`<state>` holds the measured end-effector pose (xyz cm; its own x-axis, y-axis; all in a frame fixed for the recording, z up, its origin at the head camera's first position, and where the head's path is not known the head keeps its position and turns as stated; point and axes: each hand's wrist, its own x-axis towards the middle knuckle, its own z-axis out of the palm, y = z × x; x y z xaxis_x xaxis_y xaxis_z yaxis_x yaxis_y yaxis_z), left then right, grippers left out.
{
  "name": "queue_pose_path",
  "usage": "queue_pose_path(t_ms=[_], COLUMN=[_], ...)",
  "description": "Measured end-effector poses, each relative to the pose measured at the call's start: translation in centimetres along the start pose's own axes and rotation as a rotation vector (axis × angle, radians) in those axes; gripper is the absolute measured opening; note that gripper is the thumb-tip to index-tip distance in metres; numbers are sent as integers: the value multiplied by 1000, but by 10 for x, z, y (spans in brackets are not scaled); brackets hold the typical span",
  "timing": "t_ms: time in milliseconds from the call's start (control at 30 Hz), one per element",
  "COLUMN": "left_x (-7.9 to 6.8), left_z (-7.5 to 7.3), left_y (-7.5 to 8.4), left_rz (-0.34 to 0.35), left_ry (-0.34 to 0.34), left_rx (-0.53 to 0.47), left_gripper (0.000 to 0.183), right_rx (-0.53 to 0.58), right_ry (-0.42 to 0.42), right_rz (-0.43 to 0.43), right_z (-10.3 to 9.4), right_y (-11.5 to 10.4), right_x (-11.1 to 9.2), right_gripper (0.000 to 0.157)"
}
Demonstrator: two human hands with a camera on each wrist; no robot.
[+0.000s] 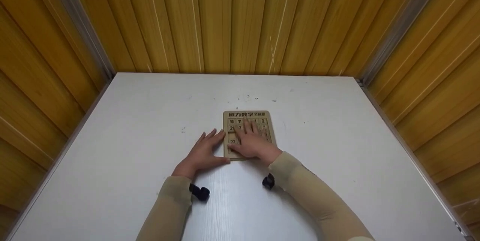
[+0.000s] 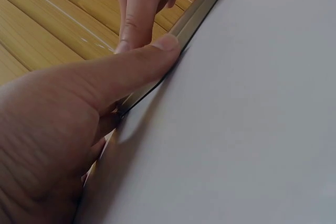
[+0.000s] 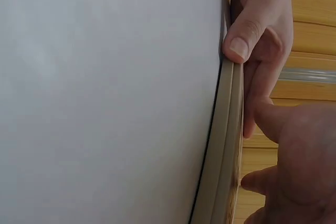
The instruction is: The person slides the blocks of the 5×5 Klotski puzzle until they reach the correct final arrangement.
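Closest to us are two tan sleeves, the left one [image 1: 165, 207] and the right one [image 1: 317, 194], each with a small black gadget at the cuff, one on the left wrist [image 1: 201, 193] and one on the right [image 1: 268, 181]. Next up we've got the hands. The left hand [image 1: 202, 153] isn't clenched at all: fingers pretty straight and fanned out, tips up by the left edge of a wooden number slide puzzle [image 1: 237, 156], thumb set against the near edge around the corner. So it's kinda bracketing that corner, and we wouldn't call it a proper grasp.

The right hand [image 1: 254, 144] lies over the puzzle board, fingers spread and mostly straight across the number tiles, nothing wrapped up in it. We can't tell how hard it's pressing. The board sits flat, roughly mid-table; we can read the 16 tile [image 1: 231, 121] and an 11 at the top left, 1 and 2 at the top right, and a 22 lower down. Plenty of the rest is under the hand.

Past the board, the white tabletop [image 1: 326, 98] has some little dark marks [image 1: 256, 98], then there's the yellow-brown wood-look wall [image 1: 213, 20] behind it.
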<state>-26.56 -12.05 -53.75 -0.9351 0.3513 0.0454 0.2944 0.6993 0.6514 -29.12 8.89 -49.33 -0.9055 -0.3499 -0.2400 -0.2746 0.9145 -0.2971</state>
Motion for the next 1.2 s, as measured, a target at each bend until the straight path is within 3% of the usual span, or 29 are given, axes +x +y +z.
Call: queue_pose_path(t_ms=[167,533,867,1033,1200], left_x=[1,2,1,1,1], left_z=[0,0,0,0,1], left_y=[0,0,1,1,-1], left_rz=[-16,-23,-5,-16,-19], left_ry=[-7,7,-7,-8,-4], left_rx=[6,15,14,11,9], left_gripper=[101,99,100,100,99], right_rx=[-14,-67,-3,7,-17], right_ry=[8,-4,19,38,42], right_rz=[-6,-100,26,38,24], right_z=[2,2,-6,-4,0], right_y=[0,-2,1,1,2], right_x=[0,-21,11,20,18], right_gripper=[82,83,83,83,82])
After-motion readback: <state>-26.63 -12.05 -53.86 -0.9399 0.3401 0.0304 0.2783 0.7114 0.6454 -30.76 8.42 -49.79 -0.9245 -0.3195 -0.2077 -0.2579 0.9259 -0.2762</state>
